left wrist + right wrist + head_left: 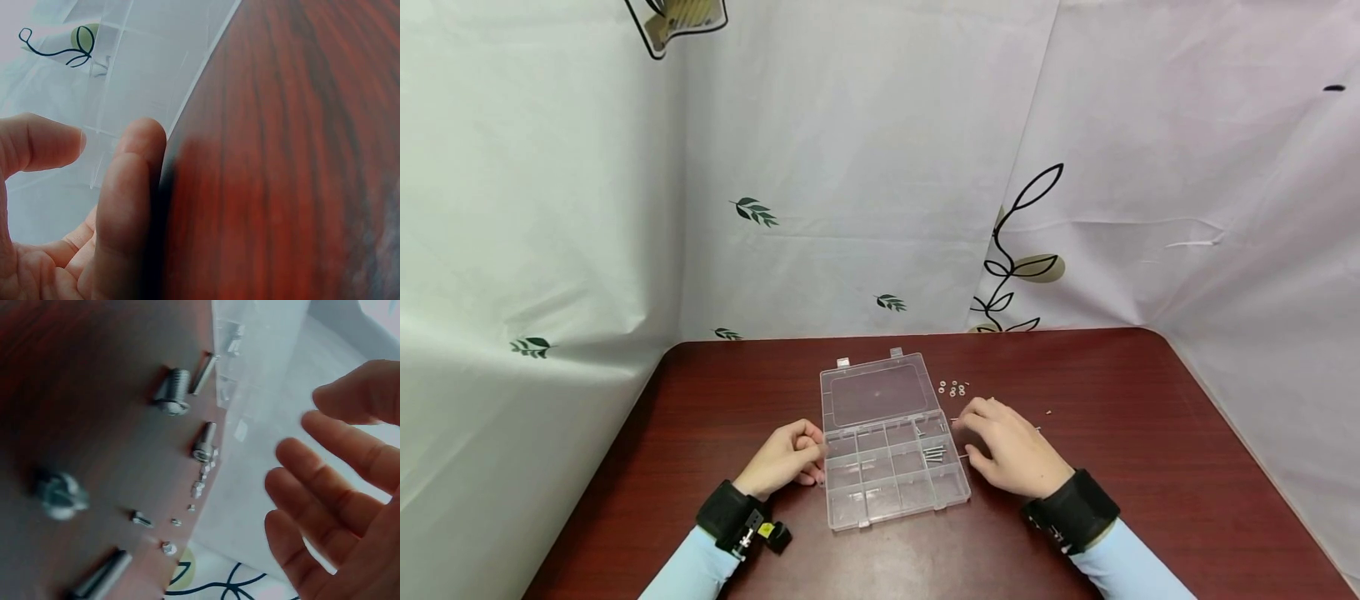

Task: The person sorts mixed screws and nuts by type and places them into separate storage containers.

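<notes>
A clear plastic compartment box (898,485) lies on the table with its lid (880,393) folded back. Several silver screws (934,454) sit in one compartment on its right side. At the box's left edge is my left hand (790,457), fingers bent and thumb apart from them; in the left wrist view its fingertips (142,134) overlap the clear wall. My right hand (1015,450) hovers just right of the box, fingers loosely bent with nothing between them. Below it, the right wrist view shows loose screws (175,392) and a thicker bolt (61,495) on the table.
Several small nuts or washers (952,389) lie right of the lid. Tiny metal pieces (1048,412) are scattered farther right on the dark red wooden table (737,383). A white patterned cloth (850,167) hangs behind the table and along both sides.
</notes>
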A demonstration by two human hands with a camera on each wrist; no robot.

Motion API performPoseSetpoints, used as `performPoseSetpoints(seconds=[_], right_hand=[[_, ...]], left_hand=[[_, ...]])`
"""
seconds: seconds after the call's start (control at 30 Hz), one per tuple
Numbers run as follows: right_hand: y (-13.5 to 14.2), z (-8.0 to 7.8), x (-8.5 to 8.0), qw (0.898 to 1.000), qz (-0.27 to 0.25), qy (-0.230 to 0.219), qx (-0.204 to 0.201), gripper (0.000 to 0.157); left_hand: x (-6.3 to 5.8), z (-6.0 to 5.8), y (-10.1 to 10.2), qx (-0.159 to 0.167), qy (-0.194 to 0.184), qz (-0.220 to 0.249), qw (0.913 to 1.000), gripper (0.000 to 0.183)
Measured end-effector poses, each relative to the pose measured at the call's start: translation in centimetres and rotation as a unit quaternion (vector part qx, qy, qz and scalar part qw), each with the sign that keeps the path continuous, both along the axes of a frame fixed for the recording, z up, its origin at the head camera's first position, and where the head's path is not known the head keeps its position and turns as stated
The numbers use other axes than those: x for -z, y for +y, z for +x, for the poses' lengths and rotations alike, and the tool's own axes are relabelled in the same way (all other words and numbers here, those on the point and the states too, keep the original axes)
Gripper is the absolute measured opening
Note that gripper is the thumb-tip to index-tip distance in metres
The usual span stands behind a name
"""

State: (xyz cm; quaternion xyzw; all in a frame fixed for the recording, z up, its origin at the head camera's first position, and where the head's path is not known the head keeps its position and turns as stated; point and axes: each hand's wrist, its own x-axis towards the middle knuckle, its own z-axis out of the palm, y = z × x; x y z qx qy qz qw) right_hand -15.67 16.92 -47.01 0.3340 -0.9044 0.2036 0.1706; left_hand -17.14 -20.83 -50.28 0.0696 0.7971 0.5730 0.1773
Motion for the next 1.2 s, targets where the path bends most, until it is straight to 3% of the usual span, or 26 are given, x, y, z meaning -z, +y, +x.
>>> performPoseSetpoints(seconds=[0.17, 0.33, 0.67, 1.03, 1.2], right_hand=[[0.0, 0.0, 0.8, 0.999, 0.036, -0.021, 0.008, 0.014], [-0.1, 0.0, 1.6, 0.998, 0.062, -0.009, -0.003, 0.012], [-0.4, 0.1, 1.9, 0.997, 0.081, -0.001, 0.016, 0.027], [-0.6, 0.2, 2.1, 0.992, 0.110, 0.056, -0.006, 0.019], [-0.1, 0.2, 2.0, 0.994, 0.107, 0.033, 0.002, 0.019]], left_hand=[[0.0, 0.0, 0.0, -0.002, -0.001, -0.001, 1.0000, 0.029], [0.1, 0.0, 0.0, -0.003, -0.004, -0.002, 1.0000, 0.028], [0.0, 0.0, 0.0, -0.003, -0.004, -0.001, 1.0000, 0.029], [-0.1, 0.0, 0.0, -0.001, -0.009, 0.003, 1.0000, 0.031], [-0.2, 0.1, 0.0, 0.005, -0.004, 0.009, 0.9999, 0.032]])
